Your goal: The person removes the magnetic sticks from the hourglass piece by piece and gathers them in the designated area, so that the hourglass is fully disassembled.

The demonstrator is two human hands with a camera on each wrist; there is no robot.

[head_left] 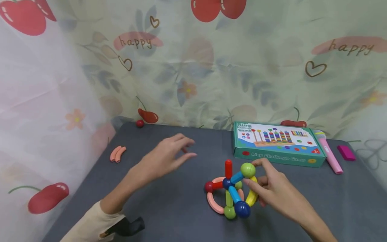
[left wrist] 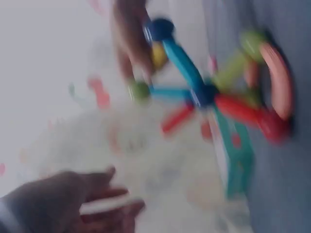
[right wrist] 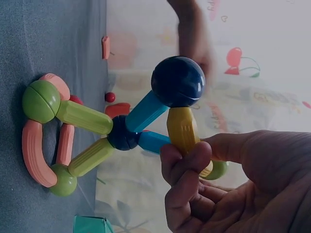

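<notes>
A magnetic stick-and-ball structure stands on the dark table. Its base is a ring of pink curved sticks [head_left: 214,204] joined by red and green balls. Sticks rise from that ring to a dark blue ball [head_left: 227,183], from which a red stick [head_left: 228,168] and two blue sticks branch upward and outward. One blue stick ends in a green ball [head_left: 248,170], the other in a large blue ball [right wrist: 178,81]. Between those two runs a yellow curved stick [right wrist: 182,128], pinched by my right hand [head_left: 279,193]. My left hand [head_left: 166,154] hovers left of the structure, fingers loosely extended, holding nothing.
Two pink curved sticks [head_left: 118,154] lie at the left. A red ball [head_left: 140,123] sits at the back edge. Behind my right hand are a green game box [head_left: 279,144], a pink microphone [head_left: 331,156] and a magenta block [head_left: 346,153]. Patterned cloth hangs behind the table.
</notes>
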